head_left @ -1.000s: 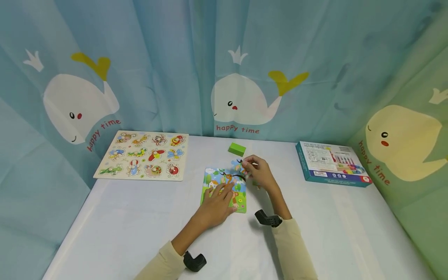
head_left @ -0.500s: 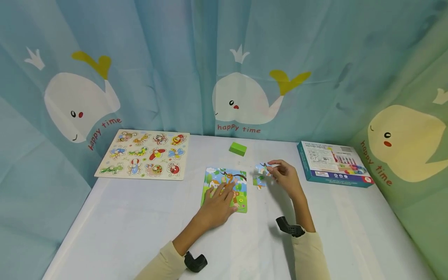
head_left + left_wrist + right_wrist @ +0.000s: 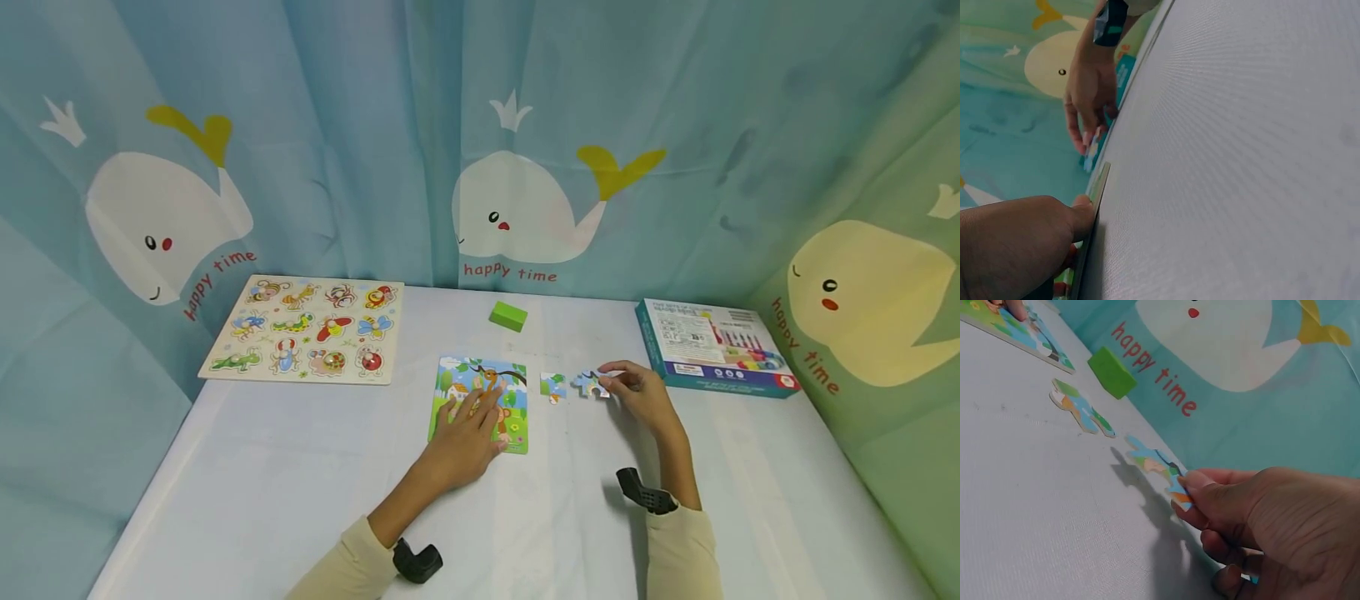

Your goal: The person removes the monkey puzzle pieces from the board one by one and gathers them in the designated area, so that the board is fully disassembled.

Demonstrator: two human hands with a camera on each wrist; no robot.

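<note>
A small jigsaw puzzle board (image 3: 446,379) with a monkey scene lies mid-table. My left hand (image 3: 463,442) rests on it with fingers spread and straight, covering its lower left part. To the right of the board, my right hand (image 3: 643,400) pinches a jigsaw piece (image 3: 589,384) by its right edge between thumb and fingertips. In the right wrist view this blue jigsaw piece (image 3: 1150,464) is held just above the table, casting a shadow. A second jigsaw piece (image 3: 553,386) lies flat on the cloth between the board and the held piece.
A green block (image 3: 508,316) sits behind the board. At the back left lies a wooden insect peg puzzle (image 3: 273,343). A teal cardboard box (image 3: 716,350) stands at the back right. A blue whale-print curtain (image 3: 375,150) hangs behind the white table (image 3: 300,467).
My right hand has carried the pinched jigsaw piece from the board's upper right corner rightward, past the loose piece, and lowered it toward the table. My left hand has stayed on the board.
</note>
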